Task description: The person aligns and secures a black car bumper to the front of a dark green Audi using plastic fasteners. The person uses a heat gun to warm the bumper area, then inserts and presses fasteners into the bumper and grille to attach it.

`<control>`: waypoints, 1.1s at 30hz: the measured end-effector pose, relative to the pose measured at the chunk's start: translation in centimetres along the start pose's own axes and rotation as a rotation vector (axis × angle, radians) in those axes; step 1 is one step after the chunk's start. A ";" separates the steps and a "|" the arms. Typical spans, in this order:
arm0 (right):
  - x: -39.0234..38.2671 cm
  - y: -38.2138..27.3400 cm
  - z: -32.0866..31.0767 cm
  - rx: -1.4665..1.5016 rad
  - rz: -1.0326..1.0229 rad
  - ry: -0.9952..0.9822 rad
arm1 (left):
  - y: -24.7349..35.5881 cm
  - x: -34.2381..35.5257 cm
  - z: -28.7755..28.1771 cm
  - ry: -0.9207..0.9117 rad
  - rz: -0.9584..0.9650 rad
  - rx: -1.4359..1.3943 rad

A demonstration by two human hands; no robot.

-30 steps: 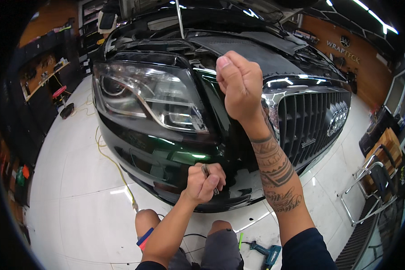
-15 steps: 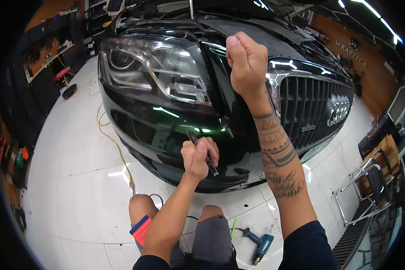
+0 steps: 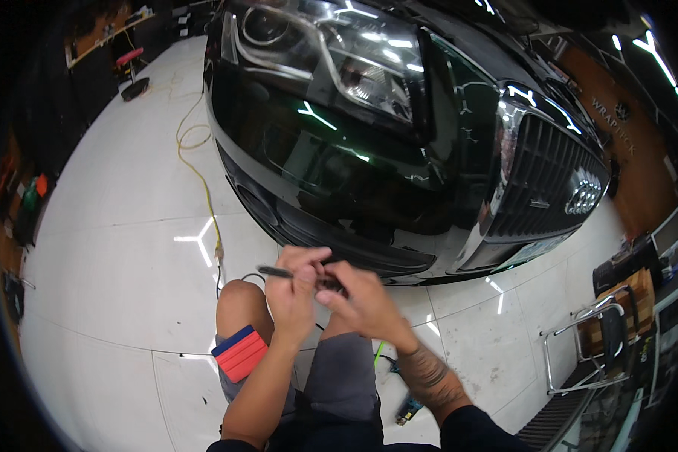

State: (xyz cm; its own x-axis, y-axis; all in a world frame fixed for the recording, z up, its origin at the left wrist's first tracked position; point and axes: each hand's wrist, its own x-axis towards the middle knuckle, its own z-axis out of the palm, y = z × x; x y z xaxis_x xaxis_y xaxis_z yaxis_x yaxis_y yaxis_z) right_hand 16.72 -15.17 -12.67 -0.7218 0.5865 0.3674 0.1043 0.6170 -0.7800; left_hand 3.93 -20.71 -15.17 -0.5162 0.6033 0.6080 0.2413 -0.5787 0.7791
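Observation:
My left hand (image 3: 292,294), in front of my knees, grips a thin dark tool (image 3: 273,271). My right hand (image 3: 361,301) meets it, fingers curled at a dark, blurred part between both hands, which I cannot make out. Above them is the front of a glossy dark green-black car: bumper (image 3: 346,196), headlight (image 3: 320,68) and black grille (image 3: 542,173) with chrome surround. A red squeegee (image 3: 241,355) with a blue edge rests on my left thigh, beside my left forearm.
A heat gun (image 3: 408,408) lies on the tiled floor (image 3: 105,286) by my right forearm. A yellow cord (image 3: 202,181) runs along the left. A metal folding chair (image 3: 604,343) stands at the right, a red stool (image 3: 130,56) back left, dark shelving at the left.
My right hand, raised as a fist beside the grille before, has dropped to join my left hand, which moved down from the bumper with the tool. The view has tilted, showing the car higher up.

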 end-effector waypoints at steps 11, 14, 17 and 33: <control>-1.3 4.3 -1.4 -0.359 -0.117 -0.004 | 2.1 -9.1 -10.6 -0.683 -0.240 1.239; 1.5 3.1 -8.4 -0.721 -0.299 0.140 | 0.0 -10.2 -12.1 -0.521 -0.175 1.102; 4.2 0.2 -13.3 -1.064 -0.305 0.144 | -1.7 -10.1 -13.3 -0.358 -0.085 1.006; -2.2 1.2 -5.1 -0.399 -0.065 -0.162 | -0.9 -6.6 -7.4 -0.350 -0.578 0.079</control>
State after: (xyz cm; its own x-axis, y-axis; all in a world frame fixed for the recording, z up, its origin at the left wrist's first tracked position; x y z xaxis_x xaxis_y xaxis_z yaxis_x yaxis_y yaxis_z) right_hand 21.89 -12.98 -11.85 -0.8303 0.4697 0.2999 0.2889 0.8230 -0.4892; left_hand 0.98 -28.19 -21.03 -0.2872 0.9533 0.0937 0.0723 -0.0760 0.9945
